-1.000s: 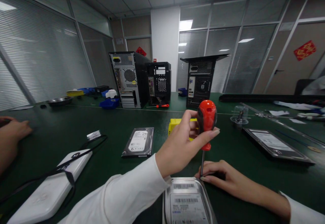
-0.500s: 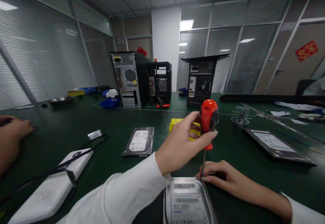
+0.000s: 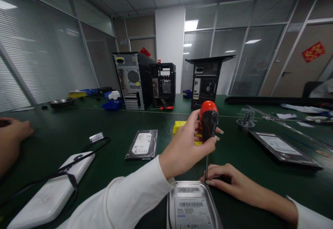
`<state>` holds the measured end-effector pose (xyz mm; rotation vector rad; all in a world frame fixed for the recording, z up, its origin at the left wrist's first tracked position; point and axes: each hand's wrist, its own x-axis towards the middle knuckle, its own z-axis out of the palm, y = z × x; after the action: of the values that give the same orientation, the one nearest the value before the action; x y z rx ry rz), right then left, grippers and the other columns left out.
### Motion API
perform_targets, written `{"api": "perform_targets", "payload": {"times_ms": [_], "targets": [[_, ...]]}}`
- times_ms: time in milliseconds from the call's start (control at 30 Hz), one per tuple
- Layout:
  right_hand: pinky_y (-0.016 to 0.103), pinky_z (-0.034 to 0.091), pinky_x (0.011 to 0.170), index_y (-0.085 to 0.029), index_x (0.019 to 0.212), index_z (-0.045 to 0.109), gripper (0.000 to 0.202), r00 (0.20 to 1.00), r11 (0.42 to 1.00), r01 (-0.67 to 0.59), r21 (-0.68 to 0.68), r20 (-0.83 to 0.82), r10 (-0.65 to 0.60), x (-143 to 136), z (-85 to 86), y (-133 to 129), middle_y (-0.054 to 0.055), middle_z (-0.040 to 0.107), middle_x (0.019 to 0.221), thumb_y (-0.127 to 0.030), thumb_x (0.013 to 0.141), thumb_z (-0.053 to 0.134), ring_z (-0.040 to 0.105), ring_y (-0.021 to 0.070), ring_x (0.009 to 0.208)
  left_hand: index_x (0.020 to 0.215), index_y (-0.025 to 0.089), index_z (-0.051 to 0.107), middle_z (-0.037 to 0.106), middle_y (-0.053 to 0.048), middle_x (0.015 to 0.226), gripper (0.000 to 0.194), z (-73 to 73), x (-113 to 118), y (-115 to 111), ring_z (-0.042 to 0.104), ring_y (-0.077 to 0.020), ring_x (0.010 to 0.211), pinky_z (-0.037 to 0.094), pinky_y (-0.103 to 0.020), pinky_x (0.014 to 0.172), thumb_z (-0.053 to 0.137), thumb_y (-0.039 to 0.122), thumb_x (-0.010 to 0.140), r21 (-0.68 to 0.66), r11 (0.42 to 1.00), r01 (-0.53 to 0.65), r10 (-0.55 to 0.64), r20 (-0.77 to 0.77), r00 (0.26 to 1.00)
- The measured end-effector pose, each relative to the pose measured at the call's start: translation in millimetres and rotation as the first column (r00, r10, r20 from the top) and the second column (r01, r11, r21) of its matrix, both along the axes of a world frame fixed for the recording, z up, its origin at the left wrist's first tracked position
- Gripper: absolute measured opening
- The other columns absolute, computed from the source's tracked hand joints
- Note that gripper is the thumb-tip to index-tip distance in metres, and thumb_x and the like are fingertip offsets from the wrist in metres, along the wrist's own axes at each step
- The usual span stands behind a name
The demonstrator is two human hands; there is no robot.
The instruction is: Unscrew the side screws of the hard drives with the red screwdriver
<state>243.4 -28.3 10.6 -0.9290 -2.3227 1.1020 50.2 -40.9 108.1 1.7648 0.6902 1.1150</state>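
Observation:
My left hand is closed around the red and black handle of a screwdriver. The screwdriver stands nearly upright, its thin shaft pointing down at the far right corner of a silver hard drive. That drive lies label-up on the table, cut off by the bottom edge of the picture. At the same corner, my right hand pinches around the lower end of the shaft with thumb and fingers. The tip itself and any screw under it are hidden by the fingertips. Behind my left hand sits a yellow object, partly covered.
Another hard drive lies left of centre, and a larger drive at right. A white device with a black strap is at lower left. Another person's hand rests at far left. Computer cases stand at the back.
The screwdriver handle has turned in my left hand, showing more black side, and leans slightly left. My left fingers have shifted around it. My right hand and the drive stay nearly still.

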Motion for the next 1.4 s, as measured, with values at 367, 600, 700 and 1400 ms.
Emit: {"api": "perform_targets", "payload": {"times_ms": [367,600,700,1400], "targets": [[0.028,0.048,0.086,-0.020,0.102,0.068,0.029,1.000,1.000,-0.004,0.021,-0.005,0.004,-0.5,2.6,-1.3,0.005,0.065,0.102,-0.039,0.088,0.051,0.060,0.0168,0.098,0.117,0.019,0.040,0.062,-0.006,0.106,0.043,0.6,-0.7,-1.2,0.062,-0.0175,0.097,0.050,-0.034,0.086,0.054,0.009,0.078,0.056,0.998,0.003,-0.001,-0.045,0.999],[0.029,0.048,0.086,-0.019,0.102,0.067,0.028,1.000,1.000,-0.020,0.021,-0.016,0.020,1.2,-3.0,2.8,0.006,0.064,0.101,-0.038,0.089,0.050,0.060,0.0158,0.096,0.115,0.019,0.046,0.060,-0.004,0.105,0.035,1.2,-2.0,-1.6,0.059,-0.0176,0.099,0.049,-0.034,0.087,0.056,0.019,0.082,0.077,0.993,-0.085,0.091,-0.079,0.993],[0.030,0.047,0.088,-0.020,0.103,0.066,0.027,0.999,1.000,-0.024,0.004,-0.023,0.024,2.7,-4.5,4.0,0.005,0.064,0.102,-0.037,0.089,0.050,0.059,0.0158,0.097,0.113,0.020,0.052,0.056,-0.007,0.113,0.035,1.5,-3.9,-1.0,0.057,-0.0212,0.103,0.050,-0.036,0.086,0.054,0.040,0.085,0.034,0.995,-0.091,0.094,-0.091,0.991],[0.032,0.044,0.092,-0.024,0.105,0.065,0.025,1.000,0.999,-0.010,-0.043,0.003,0.010,5.3,-3.9,2.7,0.003,0.062,0.106,-0.037,0.087,0.053,0.058,0.0154,0.101,0.119,0.018,0.041,0.062,-0.010,0.107,0.040,0.2,-1.7,5.3,0.062,-0.0173,0.088,0.052,-0.036,0.082,0.057,0.026,0.084,-0.017,1.000,0.000,0.001,0.080,0.997]]}}
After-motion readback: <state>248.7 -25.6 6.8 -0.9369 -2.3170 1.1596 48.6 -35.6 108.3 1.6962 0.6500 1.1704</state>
